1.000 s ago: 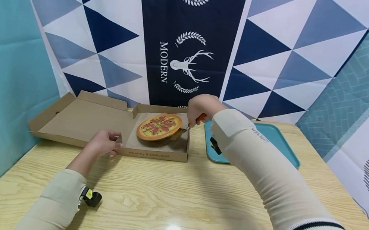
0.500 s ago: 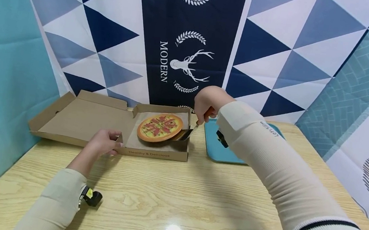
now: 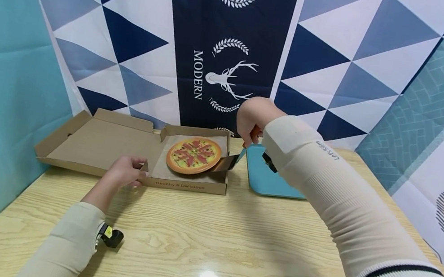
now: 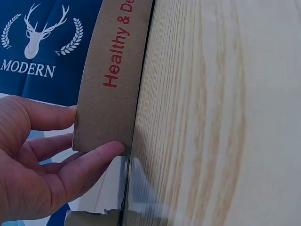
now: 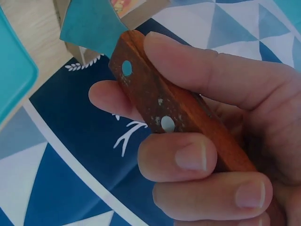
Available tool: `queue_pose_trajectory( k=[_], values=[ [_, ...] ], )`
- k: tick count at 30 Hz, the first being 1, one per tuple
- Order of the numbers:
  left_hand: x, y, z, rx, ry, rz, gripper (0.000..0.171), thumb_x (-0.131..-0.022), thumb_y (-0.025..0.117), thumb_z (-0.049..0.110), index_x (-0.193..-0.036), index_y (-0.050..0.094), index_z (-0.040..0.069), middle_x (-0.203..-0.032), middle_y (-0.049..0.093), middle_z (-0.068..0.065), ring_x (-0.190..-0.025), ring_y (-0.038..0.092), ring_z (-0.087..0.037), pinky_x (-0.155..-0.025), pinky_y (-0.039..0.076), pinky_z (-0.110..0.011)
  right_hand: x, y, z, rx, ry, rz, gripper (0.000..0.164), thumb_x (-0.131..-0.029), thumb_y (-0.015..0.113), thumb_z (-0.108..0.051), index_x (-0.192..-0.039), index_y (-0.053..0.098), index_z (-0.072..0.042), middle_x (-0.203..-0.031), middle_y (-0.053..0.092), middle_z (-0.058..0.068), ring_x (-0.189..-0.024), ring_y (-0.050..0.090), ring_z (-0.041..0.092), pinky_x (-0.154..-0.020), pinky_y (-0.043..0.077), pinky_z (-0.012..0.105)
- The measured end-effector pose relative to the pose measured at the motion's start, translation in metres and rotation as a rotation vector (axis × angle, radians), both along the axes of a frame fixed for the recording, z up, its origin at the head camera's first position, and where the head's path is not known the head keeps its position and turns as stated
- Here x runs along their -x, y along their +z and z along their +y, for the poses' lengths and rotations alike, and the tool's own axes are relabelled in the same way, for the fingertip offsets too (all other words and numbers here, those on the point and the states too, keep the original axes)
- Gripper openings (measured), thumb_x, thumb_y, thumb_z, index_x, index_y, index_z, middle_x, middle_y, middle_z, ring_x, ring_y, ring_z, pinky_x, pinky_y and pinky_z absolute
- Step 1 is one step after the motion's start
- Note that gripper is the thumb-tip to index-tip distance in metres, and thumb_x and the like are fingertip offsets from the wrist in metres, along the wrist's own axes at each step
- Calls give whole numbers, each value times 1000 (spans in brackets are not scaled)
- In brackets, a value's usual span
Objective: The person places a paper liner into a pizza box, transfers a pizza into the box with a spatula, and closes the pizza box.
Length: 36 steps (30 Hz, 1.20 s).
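Note:
A pizza (image 3: 193, 155) lies on paper in the cardboard pizza box (image 3: 184, 185), whose lid is folded back to the left. With curled fingers, my right hand (image 3: 253, 118) grips the wooden handle of a metal spatula (image 5: 155, 101), held above the box's right side. The spatula's blade (image 3: 227, 162) slopes down over the right wall, its far end at the pizza's right edge. My left hand (image 3: 124, 171) pinches the front left corner of the box; in the left wrist view its fingertips sit at both edges of the front wall (image 4: 108, 103).
A blue tray (image 3: 264, 179) stands to the right of the box, partly hidden by my right sleeve. The open lid (image 3: 101, 144) reaches toward the left curtain. A patterned cloth (image 3: 229, 67) hangs right behind the wooden table (image 3: 179, 238).
My right hand has moved up and right, drawing the spatula's blade partly out from beneath the pizza. The pizza lies flatter and slightly farther right. The left hand has stayed put.

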<state>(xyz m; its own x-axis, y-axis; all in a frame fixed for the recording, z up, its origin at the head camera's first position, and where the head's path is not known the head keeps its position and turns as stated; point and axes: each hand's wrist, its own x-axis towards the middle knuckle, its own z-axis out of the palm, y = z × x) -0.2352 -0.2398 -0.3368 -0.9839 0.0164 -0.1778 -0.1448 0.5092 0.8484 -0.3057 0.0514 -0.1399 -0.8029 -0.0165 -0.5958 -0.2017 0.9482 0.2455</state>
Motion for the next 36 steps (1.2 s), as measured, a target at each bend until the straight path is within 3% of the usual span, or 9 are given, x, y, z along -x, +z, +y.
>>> queue_pose_trajectory(
  k=[5, 10, 13, 17, 20, 24, 29, 33, 36],
  values=[
    [-1, 1, 1, -2, -1, -5, 58, -95, 58, -2, -146, 32, -10, -143, 33, -37, -111, 57, -44, -80, 58, -38, -3, 4, -6, -86, 35, 30, 7, -85, 75, -26, -82, 77, -20, -82, 71, -8, -68, 57, 8, -77, 48, 26],
    [0, 2, 2, 15, -4, -3, 59, -95, 59, 0, -147, 32, -9, -144, 32, -37, -106, 60, -41, -80, 58, -38, -6, 7, -10, -191, 91, 47, 11, -87, 73, -25, -76, 75, -24, -87, 71, -9, -75, 60, 7, -83, 48, 28],
    [0, 2, 3, 21, -6, -1, 59, -95, 59, -1, -146, 32, -10, -144, 32, -37, -104, 61, -39, -80, 59, -37, -10, 11, -12, -258, 122, 54, 18, -88, 73, -27, -70, 71, -25, -78, 68, -10, -76, 60, 7, -83, 47, 29],
    [-1, 2, 3, 24, -5, 4, 58, -94, 59, -2, -146, 33, -10, -144, 32, -37, -104, 61, -39, -79, 59, -37, -17, 18, -15, -338, 169, 99, 35, -86, 74, -29, -57, 56, -24, -59, 51, -10, -68, 53, 8, -73, 45, 28],
    [-2, 2, 2, 26, -4, 2, 59, -94, 59, -2, -146, 33, -10, -144, 32, -37, -103, 62, -38, -79, 59, -37, -22, 23, -15, -379, 171, 124, 43, -86, 74, -29, -53, 46, -23, -55, 43, -9, -64, 48, 9, -71, 43, 29],
    [-3, 1, 1, 26, 1, 1, 59, -94, 59, -2, -146, 33, -11, -144, 32, -38, -99, 63, -35, -78, 59, -37, -23, 28, -4, -350, 152, 109, 41, -86, 72, -26, -53, 49, -24, -57, 47, -9, -65, 48, 9, -71, 39, 29],
    [-4, 1, 0, 31, -3, -3, 59, -94, 59, -2, -146, 32, -11, -144, 32, -38, -96, 64, -32, -76, 59, -36, -25, 25, 17, -266, 142, 107, 37, -86, 68, -21, -54, 49, -25, -52, 41, -10, -52, 38, 7, -57, 32, 25],
    [-4, 2, 0, 32, -3, -4, 59, -94, 59, -2, -146, 32, -10, -144, 31, -38, -93, 65, -30, -76, 59, -36, -27, 18, 45, -94, 147, 84, 6, -88, 67, -17, -82, 65, -14, -55, 44, -6, -47, 34, 8, -49, 29, 23],
    [-4, 3, 1, 23, 3, -2, 59, -94, 59, -2, -146, 33, -10, -144, 31, -38, -91, 65, -30, -76, 59, -36, -28, 10, 71, 64, 158, 55, 10, -90, 67, -16, -93, 68, -6, -58, 46, -3, -47, 32, 9, -46, 27, 22]
  ],
)
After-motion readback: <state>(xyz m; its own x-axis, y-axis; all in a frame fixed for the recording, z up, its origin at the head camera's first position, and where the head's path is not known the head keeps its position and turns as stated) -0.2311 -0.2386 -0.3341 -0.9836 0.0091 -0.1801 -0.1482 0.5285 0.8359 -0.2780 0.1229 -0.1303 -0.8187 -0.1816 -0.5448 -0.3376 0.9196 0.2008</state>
